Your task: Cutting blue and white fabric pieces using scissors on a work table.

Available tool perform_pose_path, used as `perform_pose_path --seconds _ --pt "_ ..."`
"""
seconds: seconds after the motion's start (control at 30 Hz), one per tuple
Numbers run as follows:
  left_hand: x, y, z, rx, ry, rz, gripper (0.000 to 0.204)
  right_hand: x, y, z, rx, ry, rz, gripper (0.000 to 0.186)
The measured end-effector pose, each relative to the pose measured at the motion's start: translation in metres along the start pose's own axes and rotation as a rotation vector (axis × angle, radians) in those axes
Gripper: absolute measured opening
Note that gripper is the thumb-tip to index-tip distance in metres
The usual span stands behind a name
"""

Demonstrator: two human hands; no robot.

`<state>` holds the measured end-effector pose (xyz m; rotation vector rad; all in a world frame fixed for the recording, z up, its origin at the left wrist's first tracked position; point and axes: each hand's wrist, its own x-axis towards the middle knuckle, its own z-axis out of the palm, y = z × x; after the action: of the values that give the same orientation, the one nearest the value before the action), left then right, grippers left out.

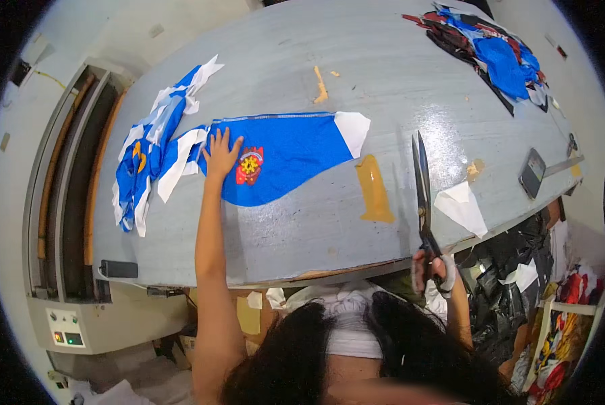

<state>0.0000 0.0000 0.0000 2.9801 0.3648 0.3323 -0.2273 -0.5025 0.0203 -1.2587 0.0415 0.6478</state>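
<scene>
Your left hand (221, 156), spread flat, hides part of one blue, white-cornered fabric panel (289, 155); your right hand (439, 268) grips long dark metal scissors (424, 219), handles partly covered.

Left hand (223, 156) flat on blue fabric (289, 152), right hand (432, 270) holding scissors (422, 189), grey table (282, 239)

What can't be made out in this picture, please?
In the head view:
- Left hand: palm hidden, turned to the blue fabric.
- That fabric's underside: hidden against the table.
- Right hand: partly hidden by the scissors.
- Cloth pile: lower pieces covered by upper ones.
</scene>
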Motion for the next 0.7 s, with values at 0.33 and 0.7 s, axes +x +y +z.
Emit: perform_pose_path --seconds 0.33,0.7 --pt "-0.046 0.151 -0.007 -0.393 0.027 0.889 0.033 0.008 -0.045 0.021 -0.437 -0.115 0.269 0.040" --pt "-0.058 0.171 0.007 -0.588 -0.033 0.856 0.040 0.046 -0.063 0.036 -0.470 -0.047 0.248 0.054"
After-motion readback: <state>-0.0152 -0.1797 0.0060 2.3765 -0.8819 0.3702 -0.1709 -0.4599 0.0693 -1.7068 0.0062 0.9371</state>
